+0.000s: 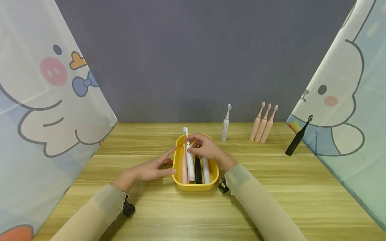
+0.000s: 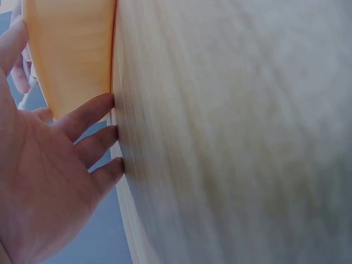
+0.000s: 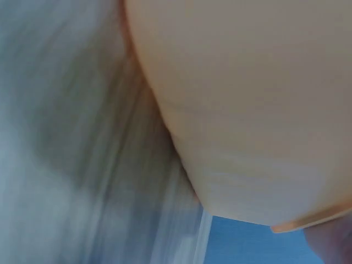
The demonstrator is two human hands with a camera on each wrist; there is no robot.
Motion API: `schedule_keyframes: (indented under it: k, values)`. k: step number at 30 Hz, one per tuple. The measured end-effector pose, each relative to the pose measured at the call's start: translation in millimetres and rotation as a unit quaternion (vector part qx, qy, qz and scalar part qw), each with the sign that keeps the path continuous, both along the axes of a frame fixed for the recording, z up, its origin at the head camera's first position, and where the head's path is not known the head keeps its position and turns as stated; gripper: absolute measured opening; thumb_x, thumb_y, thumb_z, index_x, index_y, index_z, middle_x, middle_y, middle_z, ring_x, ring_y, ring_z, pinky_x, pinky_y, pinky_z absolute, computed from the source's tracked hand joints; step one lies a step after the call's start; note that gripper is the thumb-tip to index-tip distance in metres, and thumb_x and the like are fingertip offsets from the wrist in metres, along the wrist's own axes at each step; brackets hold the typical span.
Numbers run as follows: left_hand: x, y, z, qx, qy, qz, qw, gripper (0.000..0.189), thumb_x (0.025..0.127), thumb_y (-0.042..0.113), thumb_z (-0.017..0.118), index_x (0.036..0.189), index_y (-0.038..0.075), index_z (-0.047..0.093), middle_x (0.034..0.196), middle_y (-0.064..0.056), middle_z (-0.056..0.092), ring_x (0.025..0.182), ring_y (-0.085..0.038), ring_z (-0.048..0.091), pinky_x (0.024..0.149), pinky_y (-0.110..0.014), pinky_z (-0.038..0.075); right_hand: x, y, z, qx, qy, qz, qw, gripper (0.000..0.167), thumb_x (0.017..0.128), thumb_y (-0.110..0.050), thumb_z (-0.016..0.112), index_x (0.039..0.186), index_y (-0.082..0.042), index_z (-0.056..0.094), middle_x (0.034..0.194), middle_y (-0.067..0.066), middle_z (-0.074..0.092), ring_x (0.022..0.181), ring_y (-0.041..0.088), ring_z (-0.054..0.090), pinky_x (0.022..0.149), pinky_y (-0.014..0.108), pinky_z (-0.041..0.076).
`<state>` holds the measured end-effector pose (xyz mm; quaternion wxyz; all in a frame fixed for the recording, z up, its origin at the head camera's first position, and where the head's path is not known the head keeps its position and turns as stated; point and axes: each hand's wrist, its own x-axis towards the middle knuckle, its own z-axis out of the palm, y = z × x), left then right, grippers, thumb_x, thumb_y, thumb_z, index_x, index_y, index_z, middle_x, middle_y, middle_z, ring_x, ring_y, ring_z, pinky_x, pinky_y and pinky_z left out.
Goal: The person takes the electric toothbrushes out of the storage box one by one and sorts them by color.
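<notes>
A yellow basket (image 1: 195, 188) on the table holds several electric toothbrushes. My right hand (image 1: 206, 147) reaches in over its right side and pinches a white electric toothbrush (image 1: 190, 164) near the neck, head pointing away from me. Left of that one lies a pink toothbrush (image 1: 184, 167); to its right are a black toothbrush (image 1: 198, 170) and another white toothbrush (image 1: 206, 170), its upper end hidden under my hand. My left hand (image 1: 153, 168) is at the basket's left wall with fingers extended; the left wrist view shows the fingers spread beside the orange-looking wall (image 2: 71, 49).
Behind the basket to the right stands a white toothbrush (image 1: 225, 129). Farther right, several pink toothbrushes (image 1: 261, 129) stand close together, and a black toothbrush (image 1: 297, 140) is near the right side curtain (image 1: 340, 110). A grey panel (image 1: 193, 67) closes off the back of the wooden table (image 1: 187, 214).
</notes>
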<state>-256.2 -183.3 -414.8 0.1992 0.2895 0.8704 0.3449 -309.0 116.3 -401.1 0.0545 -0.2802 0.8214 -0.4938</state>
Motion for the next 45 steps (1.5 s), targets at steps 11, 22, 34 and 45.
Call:
schedule_keyframes:
  k: [11,22,34,45]
  values:
    - [3.8,-2.6,-4.8,0.005,-0.010,0.000,0.9999,0.098,0.109,0.056,0.064,0.178,0.027,0.001,0.165,-0.021,0.053,0.156,-0.043,0.048,0.128,-0.073,0.032,9.6,-3.9,6.0,-0.012,0.011,-0.007,0.9998,0.049,0.099,-0.016,0.084,0.144,-0.005,0.067,0.138,0.014,0.071,0.106,0.020,0.071,0.089,0.032,0.061]
    - [5.6,-2.6,-7.0,-0.003,-0.016,0.007,0.9998,0.098,0.107,0.061,0.063,0.178,0.035,0.001,0.167,-0.019,0.052,0.157,-0.043,0.046,0.129,-0.073,0.030,25.5,-2.0,14.9,-0.023,0.039,0.009,0.9989,0.046,0.102,-0.007,0.080,0.145,-0.005,0.065,0.144,0.015,0.068,0.119,0.032,0.074,0.092,0.035,0.064]
    - [2.0,-1.9,-7.1,-0.011,-0.009,0.001,0.9999,0.100,0.107,0.063,0.063,0.178,0.032,0.000,0.166,-0.020,0.053,0.156,-0.044,0.048,0.129,-0.072,0.031,35.8,4.6,14.7,-0.065,0.041,0.003,0.9970,0.039,0.101,0.000,0.077,0.135,-0.003,0.057,0.137,0.018,0.064,0.120,0.038,0.072,0.094,0.038,0.064]
    - [-8.4,-2.3,3.9,-0.006,-0.005,-0.002,1.0000,0.102,0.106,0.063,0.063,0.178,0.032,-0.002,0.168,-0.022,0.050,0.158,-0.047,0.045,0.129,-0.074,0.029,28.7,7.2,26.4,-0.089,0.068,0.012,0.9936,0.052,0.099,0.008,0.076,0.142,0.003,0.046,0.135,0.025,0.061,0.118,0.041,0.072,0.091,0.029,0.065]
